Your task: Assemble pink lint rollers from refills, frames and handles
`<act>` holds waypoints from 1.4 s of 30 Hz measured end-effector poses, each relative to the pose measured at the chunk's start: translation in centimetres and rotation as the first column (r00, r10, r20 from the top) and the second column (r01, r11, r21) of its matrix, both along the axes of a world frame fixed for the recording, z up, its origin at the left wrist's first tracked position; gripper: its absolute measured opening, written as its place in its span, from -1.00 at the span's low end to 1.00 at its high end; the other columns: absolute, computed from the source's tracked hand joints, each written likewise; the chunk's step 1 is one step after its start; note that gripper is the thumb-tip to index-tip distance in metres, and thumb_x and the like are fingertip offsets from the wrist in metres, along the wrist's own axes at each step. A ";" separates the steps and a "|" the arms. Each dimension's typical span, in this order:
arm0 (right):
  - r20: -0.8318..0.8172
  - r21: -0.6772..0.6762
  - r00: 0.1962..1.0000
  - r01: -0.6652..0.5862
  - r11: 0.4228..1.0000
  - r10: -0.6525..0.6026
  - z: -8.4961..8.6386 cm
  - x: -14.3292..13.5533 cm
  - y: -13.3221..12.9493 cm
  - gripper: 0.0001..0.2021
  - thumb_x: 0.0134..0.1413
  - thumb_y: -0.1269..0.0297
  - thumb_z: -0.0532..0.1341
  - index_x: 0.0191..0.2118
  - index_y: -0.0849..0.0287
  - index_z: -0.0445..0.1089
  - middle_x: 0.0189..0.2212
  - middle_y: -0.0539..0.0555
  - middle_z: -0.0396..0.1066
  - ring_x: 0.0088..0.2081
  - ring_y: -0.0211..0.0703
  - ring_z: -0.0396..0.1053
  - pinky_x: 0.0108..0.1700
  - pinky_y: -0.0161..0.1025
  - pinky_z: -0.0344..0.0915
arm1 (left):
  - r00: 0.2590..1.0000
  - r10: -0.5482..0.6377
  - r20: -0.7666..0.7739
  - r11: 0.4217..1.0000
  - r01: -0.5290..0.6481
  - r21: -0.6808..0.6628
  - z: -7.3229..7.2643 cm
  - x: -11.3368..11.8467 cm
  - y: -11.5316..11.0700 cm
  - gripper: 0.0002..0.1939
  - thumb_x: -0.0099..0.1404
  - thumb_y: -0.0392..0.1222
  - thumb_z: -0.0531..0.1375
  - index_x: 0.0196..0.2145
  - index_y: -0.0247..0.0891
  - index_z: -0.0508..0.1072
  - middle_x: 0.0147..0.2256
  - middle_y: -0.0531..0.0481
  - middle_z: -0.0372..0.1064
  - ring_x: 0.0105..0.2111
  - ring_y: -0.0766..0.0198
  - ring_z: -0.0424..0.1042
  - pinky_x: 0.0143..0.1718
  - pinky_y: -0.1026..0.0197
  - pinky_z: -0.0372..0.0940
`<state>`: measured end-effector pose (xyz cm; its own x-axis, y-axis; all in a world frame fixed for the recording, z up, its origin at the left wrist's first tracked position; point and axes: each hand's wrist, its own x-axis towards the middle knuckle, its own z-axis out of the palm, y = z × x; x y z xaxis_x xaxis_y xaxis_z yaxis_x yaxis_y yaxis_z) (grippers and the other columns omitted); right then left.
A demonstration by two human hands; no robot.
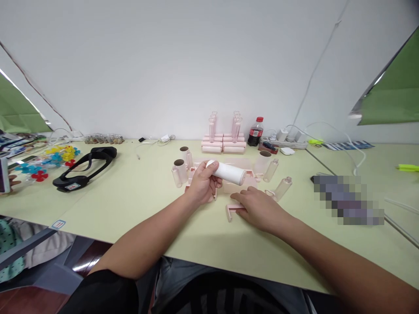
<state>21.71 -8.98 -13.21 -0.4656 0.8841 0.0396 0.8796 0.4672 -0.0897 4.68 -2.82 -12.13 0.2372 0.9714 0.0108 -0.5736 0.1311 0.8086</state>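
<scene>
My left hand (203,183) is closed around one end of a white roll (231,173), which it holds above the table. Beside it on the right, my right hand (257,207) has its fingers on a pink bracket-shaped piece (229,209) lying on the table. Behind both hands are pale pink parts, partly hidden. White rolls (179,171) with brown cores stand left of the hands, and another roll (262,163) stands to the right. Clear pink handles (271,170) stand or lean near them, and one more (283,188) lies tilted at the right.
Finished-looking pink rollers (223,146) are stacked by the wall, next to a cola bottle (255,131). A power strip (288,141) lies behind. A black headset (85,170) and colourful flower pieces (39,175) are at left; a blurred dark object (347,200) is at right.
</scene>
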 end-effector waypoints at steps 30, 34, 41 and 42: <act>-0.689 -0.723 0.168 -0.087 0.685 -0.705 0.3 0.2 1.7 -0.89 0.13 0.22 0.20 -0.27 0.12 0.31 -0.64 -0.04 0.40 -0.68 -0.28 0.28 -0.71 -0.39 0.28 | 0.951 -0.090 -0.296 0.993 0.108 0.046 -0.9 0.2 -0.5 -0.48 -0.03 0.10 0.39 -0.23 -0.21 0.33 -0.55 0.19 0.24 -0.69 0.48 0.18 -0.72 0.40 0.01; -0.687 -0.720 0.100 -0.225 0.657 -0.719 -0.2 0.4 1.7 -0.77 0.13 0.14 0.27 -0.39 0.17 0.31 -0.68 -0.04 0.38 -0.71 -0.37 0.24 -0.69 -0.43 0.32 | 0.935 -0.160 -0.317 0.981 0.185 0.051 -0.8 0.2 -0.5 -0.51 -0.01 0.12 0.38 -0.29 -0.24 0.34 -0.51 0.13 0.27 -0.61 0.43 0.25 -0.67 0.38 0.06; -0.710 -0.678 0.081 -0.346 0.648 -0.700 -0.7 0.4 1.5 -0.58 -0.05 -0.11 0.36 -0.45 0.19 0.35 -0.74 -0.07 0.34 -0.73 -0.38 0.24 -0.70 -0.44 0.34 | 0.904 -0.275 -0.327 0.947 0.313 0.070 -1.1 0.0 -0.5 -0.52 0.07 0.16 0.34 -0.30 -0.30 0.37 -0.43 0.02 0.35 -0.47 0.34 0.35 -0.46 0.28 0.26; -0.711 -0.674 0.075 -0.357 0.647 -0.699 -0.8 0.4 1.4 -0.57 -0.08 -0.12 0.38 -0.45 0.19 0.36 -0.73 -0.06 0.35 -0.73 -0.38 0.25 -0.70 -0.44 0.35 | 0.899 -0.286 -0.331 0.942 0.327 0.075 -1.0 0.0 -0.5 -0.52 0.08 0.16 0.33 -0.28 -0.30 0.37 -0.42 0.02 0.35 -0.47 0.33 0.36 -0.45 0.27 0.26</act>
